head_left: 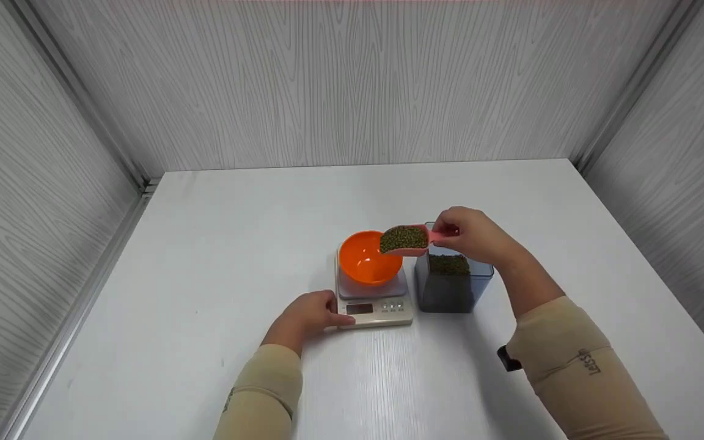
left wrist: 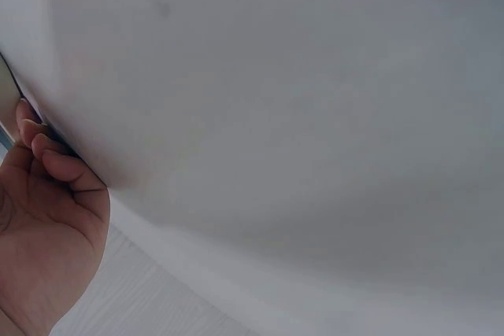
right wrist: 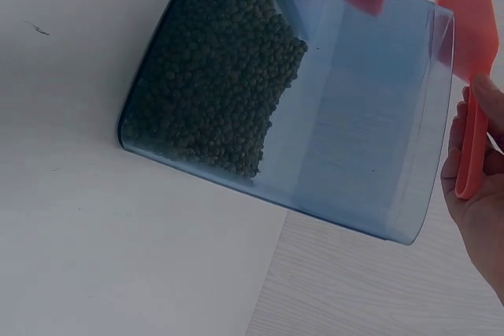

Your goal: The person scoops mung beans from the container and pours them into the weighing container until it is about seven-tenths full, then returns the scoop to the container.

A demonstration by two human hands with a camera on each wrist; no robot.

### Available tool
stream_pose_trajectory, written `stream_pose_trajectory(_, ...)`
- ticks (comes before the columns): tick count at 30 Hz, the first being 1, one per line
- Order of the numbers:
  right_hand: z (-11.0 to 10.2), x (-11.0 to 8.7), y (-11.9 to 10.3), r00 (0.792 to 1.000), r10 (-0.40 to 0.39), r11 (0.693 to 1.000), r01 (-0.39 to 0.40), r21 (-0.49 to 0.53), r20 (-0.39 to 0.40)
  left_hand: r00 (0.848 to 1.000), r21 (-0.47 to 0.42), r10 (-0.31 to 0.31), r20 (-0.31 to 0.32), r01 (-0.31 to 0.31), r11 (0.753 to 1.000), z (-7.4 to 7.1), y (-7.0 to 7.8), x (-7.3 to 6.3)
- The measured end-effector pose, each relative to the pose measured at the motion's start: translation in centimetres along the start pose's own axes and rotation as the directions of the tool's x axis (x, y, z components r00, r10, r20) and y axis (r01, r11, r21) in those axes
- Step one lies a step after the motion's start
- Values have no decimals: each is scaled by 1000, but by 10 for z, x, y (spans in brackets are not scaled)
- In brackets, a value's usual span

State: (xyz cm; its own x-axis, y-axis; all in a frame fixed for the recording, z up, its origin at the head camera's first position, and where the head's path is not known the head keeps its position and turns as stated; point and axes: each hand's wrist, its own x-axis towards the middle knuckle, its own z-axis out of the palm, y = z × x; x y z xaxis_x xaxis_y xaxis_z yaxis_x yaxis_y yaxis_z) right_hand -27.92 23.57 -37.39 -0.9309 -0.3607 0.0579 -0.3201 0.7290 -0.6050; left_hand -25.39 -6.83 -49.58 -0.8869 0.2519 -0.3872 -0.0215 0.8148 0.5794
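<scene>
My right hand [head_left: 471, 235] grips the handle of a pink scoop [head_left: 413, 251] heaped with small green beans [head_left: 403, 238]. The scoop's tip overlaps the right rim of an orange bowl [head_left: 364, 256] in the head view. That bowl sits on a white kitchen scale [head_left: 382, 319] with a small dark display. At the scale's front left corner, my left hand [head_left: 308, 316] holds the edge, thumb on top and fingers along the side. Below my right hand stands a clear bluish container [right wrist: 354, 116], partly filled with beans [right wrist: 213, 76].
The white table [head_left: 236, 244] extends around the scale and container. Grey wood-grain panels [head_left: 340, 85] enclose it at the back and both sides. Close to the scale's right side stands the container.
</scene>
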Motion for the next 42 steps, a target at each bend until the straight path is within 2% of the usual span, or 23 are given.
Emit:
stream_pose_trajectory(3,2,2,-2,1000,-14,1000,14,-18,8,1000,-1,4,0,-4,1000,0,0,0)
stream_pose_trajectory(12,5,4,-7,1000,17,997,-15,-71,25,1000,13,18,3,-18,1000,-1,1,-1)
stream_pose_trajectory(24,8,8,-8,999,26,995,-23,-99,28,1000,18,7,7,-7,1000,-2,-2,-1)
stream_pose_trajectory(34,7,8,-7,1000,4,997,-2,-79,28,1000,50,7,-4,-7,999,-2,-2,-1)
stream_pose_trajectory(42,7,8,-8,999,22,997,-20,-78,24,1000,44,26,-8,-26,999,-2,-2,-1)
